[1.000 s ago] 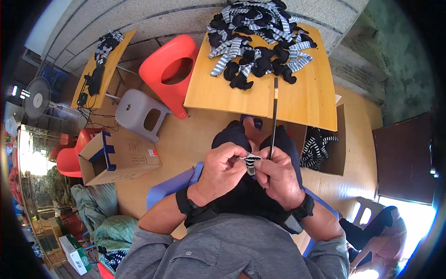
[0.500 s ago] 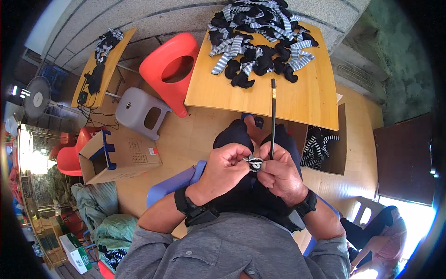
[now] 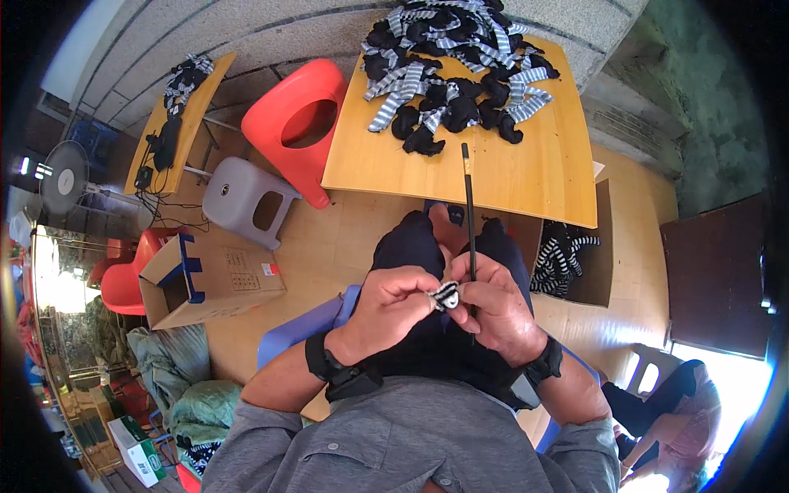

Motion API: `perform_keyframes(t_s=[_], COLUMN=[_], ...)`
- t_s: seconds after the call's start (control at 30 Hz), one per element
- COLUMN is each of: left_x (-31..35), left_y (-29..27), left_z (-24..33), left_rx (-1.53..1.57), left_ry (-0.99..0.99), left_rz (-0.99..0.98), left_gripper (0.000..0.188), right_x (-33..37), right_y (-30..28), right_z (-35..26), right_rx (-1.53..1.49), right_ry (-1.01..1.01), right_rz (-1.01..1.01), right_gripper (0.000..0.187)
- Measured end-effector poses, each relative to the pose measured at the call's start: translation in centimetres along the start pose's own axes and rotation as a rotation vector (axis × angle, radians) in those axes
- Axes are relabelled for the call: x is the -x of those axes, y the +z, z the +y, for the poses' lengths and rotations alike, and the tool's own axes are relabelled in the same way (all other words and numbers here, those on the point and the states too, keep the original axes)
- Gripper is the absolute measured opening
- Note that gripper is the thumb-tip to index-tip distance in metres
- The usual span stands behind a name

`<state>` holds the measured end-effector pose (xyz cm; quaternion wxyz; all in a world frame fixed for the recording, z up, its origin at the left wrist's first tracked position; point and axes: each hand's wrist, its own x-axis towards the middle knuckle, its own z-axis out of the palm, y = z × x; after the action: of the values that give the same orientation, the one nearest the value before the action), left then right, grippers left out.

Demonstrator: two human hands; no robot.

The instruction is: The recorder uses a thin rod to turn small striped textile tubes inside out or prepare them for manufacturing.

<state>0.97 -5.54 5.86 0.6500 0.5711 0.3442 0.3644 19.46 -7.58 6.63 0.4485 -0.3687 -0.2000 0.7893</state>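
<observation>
Over my lap, my left hand is closed, with thumb and fingers pinching a small bunched piece of black-and-white striped knit fabric. My right hand is closed around a thin black rod with a gold band near its top. The rod points up and away, its far end overlapping the table's front part in view. Fingertips of the right hand also meet the knit's right side. Beyond the hands, a heap of black and grey-white striped knit pieces covers the far part of the wooden table.
A cardboard box right of my legs holds striped knits. To the left are a red stool, a grey stool, an open carton and a fan. Another person sits at lower right.
The rod's top has swung left, and its lower end now shows beneath my right fingers. The striped knit has turned between my fingertips, showing a different face. Both hands stay close together.
</observation>
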Motion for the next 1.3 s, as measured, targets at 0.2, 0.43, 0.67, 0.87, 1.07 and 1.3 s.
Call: perform_keyframes(t_s=[0.2, 0.43, 0.67, 0.87, 1.07, 1.3], left_x=[0.2, -0.3, -0.3, -0.4, -0.2, -0.2], left_y=[0.0, -0.6, -0.5, 0.0, -0.1, 0.0], left_z=[0.9, 0.0, -0.1, 0.9, 0.7, 0.1], left_rx=[0.291, 0.236, 0.146, 0.241, 0.315, 0.418], left_ry=[-0.239, -0.176, -0.082, -0.102, -0.222, -0.147], left_rz=[-0.098, -0.065, 0.022, 0.068, 0.079, 0.084], left_gripper=[0.011, 0.015, 0.012, 0.013, 0.030, 0.046], right_x=[0.1, 0.7, 1.2, 1.3, 0.3, 0.8], right_y=[0.0, 0.2, 1.1, 1.3, 0.0, 0.6], right_z=[0.3, -1.1, -1.5, -1.3, 0.1, -0.3], right_rx=[0.038, 0.358, 0.334, 0.272, 0.413, 0.537], right_ry=[-0.013, -0.066, 0.011, 0.002, -0.215, -0.337], right_rz=[-0.057, -0.008, 0.027, 0.009, 0.019, 0.099], right_gripper=[0.011, 0.006, 0.011, 0.011, 0.009, 0.004])
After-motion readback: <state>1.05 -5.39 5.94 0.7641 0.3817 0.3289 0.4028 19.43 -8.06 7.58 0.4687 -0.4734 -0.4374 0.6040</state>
